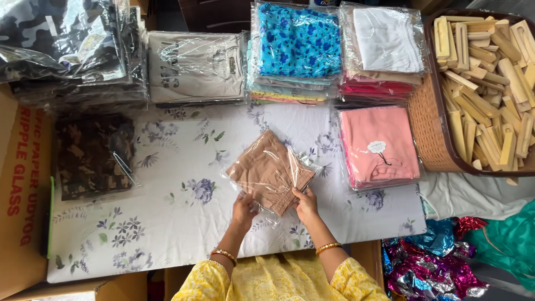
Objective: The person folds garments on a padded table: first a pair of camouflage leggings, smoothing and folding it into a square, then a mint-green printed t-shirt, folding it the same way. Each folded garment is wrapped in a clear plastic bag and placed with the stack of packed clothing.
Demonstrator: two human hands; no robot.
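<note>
Head view shows both hands at the near edge of a tan folded garment in a clear plastic bag (271, 171), lying mid-bench on the floral sheet (178, 223). Left hand (243, 210) fingers pinch the bag's edge; right hand (306, 204) fingers close on its corner. A bagged pink garment (379, 146) lies just right.

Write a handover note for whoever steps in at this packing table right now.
Left hand: grips the open end of the clear plastic bag.
Right hand: holds the folded tan garment, which lies mostly inside the bag on the floral sheet.
Done: bagged stacks along the far edge, pink stack to the right.
Left: the bag mouth is not yet closed.
</note>
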